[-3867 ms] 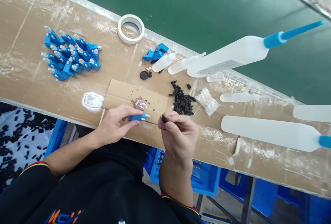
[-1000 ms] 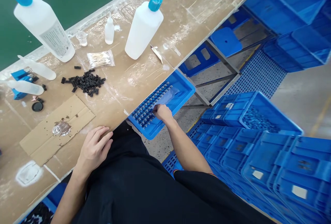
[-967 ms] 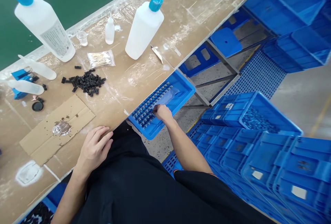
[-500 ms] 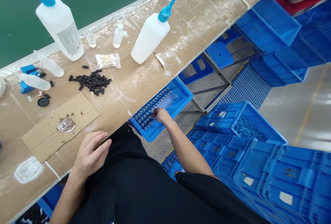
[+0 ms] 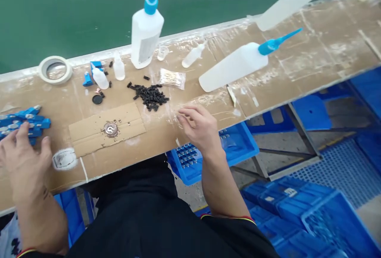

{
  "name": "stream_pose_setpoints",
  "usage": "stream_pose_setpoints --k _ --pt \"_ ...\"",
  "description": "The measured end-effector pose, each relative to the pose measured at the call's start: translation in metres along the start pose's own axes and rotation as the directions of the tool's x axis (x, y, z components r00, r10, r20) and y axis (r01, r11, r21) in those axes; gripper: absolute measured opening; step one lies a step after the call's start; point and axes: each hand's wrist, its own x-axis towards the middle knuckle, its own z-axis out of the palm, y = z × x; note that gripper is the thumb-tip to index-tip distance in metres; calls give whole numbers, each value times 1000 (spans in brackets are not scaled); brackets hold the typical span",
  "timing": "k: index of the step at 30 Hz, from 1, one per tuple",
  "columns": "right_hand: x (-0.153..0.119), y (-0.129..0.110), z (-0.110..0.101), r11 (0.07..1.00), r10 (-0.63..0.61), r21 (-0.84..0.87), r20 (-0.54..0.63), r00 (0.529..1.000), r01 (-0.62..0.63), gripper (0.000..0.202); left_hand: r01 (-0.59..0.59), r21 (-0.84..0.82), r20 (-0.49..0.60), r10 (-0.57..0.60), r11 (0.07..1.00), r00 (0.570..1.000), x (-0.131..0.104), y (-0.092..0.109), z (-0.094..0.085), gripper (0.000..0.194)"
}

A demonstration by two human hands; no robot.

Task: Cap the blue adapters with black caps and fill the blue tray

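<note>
Green surface [image 5: 89, 20] fills the far side of what I watch through the head camera, and in front of it runs a brown, tape-scuffed counter [image 5: 163, 135]. On it, at the left edge of my view, lie the blue parts [image 5: 34, 123], bunched directly under and just beyond the fingers of the left hand [image 5: 25, 156]. I see that hand held wide, thumb well off from the fingers; I cannot tell whether its fingertips grip a part. Just right of the left hand I find a white-ringed patch [image 5: 64, 159], then the cardboard piece [image 5: 81, 135] between the two hands, with a wet spot [image 5: 111, 129] on it.

My right hand [image 5: 201, 127] hovers at the near edge, fingers curled in narrow toward the thumb; whether something small is pinched there I cannot tell. Beyond it and to its left sits the heap of black pieces [image 5: 151, 97]; farther out, the bag of swabs [image 5: 172, 78]. A large white bottle [image 5: 233, 67] lies beyond and right of it. Below its wrist, I see a blue tray [image 5: 190, 178].
</note>
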Motion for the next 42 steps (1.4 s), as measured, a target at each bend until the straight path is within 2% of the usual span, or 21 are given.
stream_pose_setpoints --k 3,7,10,13,16,18,19,20,22,24,25,26,27,28,30,32,34,35,37,40,42 --pt "23 -6 28 989 -136 -37 185 973 145 20 -16 205 -119 41 979 992 0 -15 10 56" --pt "36 -5 51 979 -135 -100 328 935 176 23 -66 152 -111 83 986 990 0 -30 12 32" --pt "37 -2 57 986 -112 -75 360 926 148 23 -64 66 -68 69 996 995 1 -43 11 37" --pt "35 4 59 984 -160 -25 327 931 177 20 -21 -25 -141 17 999 990 -5 -51 9 40" --pt "33 11 60 961 -267 15 298 916 275 17 -3 -157 -327 -49 988 944 -20 -43 2 37" --pt "31 14 62 935 -347 22 271 898 354 16 -19 -343 -476 -156 939 866 -29 -30 -5 32" --pt "31 16 63 921 -382 23 254 889 389 16 -32 -481 -511 -250 876 822 -32 -22 -10 28" --pt "30 17 64 910 -407 21 238 882 415 15 -38 -633 -499 -370 773 784 -35 -16 -14 23" --pt "29 19 66 898 -429 -6 211 879 440 14 -5 -889 -306 -585 458 751 -39 -5 -24 17" --pt "28 21 67 891 -432 -57 198 880 450 15 60 -986 -57 -647 157 760 -43 4 -32 20" --pt "27 21 67 887 -432 -81 195 880 454 16 84 -994 24 -624 67 781 -46 9 -33 22" --pt "27 22 67 886 -431 -96 194 881 454 18 101 -995 67 -577 26 814 -50 14 -33 23" --pt "26 21 66 887 -427 -102 190 884 451 20 113 -993 83 -513 27 855 -55 21 -32 22" --pt "25 18 64 894 -416 -98 181 891 437 22 119 -991 81 -440 60 894 -60 30 -29 18" --pt "19 5 58 924 -367 -70 119 923 376 26 146 -969 87 -276 201 957 -71 51 -20 10" --pt "9 -20 50 950 -308 45 1 951 308 35 193 -897 181 -68 398 981 -80 76 -9 3" --pt "-6 -54 44 920 -264 270 -115 958 286 44 242 -813 357 127 529 925 -85 100 2 5" --pt "-15 -72 41 866 -264 400 -143 954 300 48 265 -793 433 201 548 879 -86 109 7 10" --pt "-30 -104 41 747 -295 573 -169 940 338 50 316 -801 509 300 509 807 -87 123 16 18" --pt "-42 -134 47 673 -346 629 -198 917 389 48 373 -823 532 347 429 773 -86 129 21 22" --pt "-44 -139 54 678 -366 608 -209 907 414 47 353 -818 520 324 453 790 -86 126 19 21"
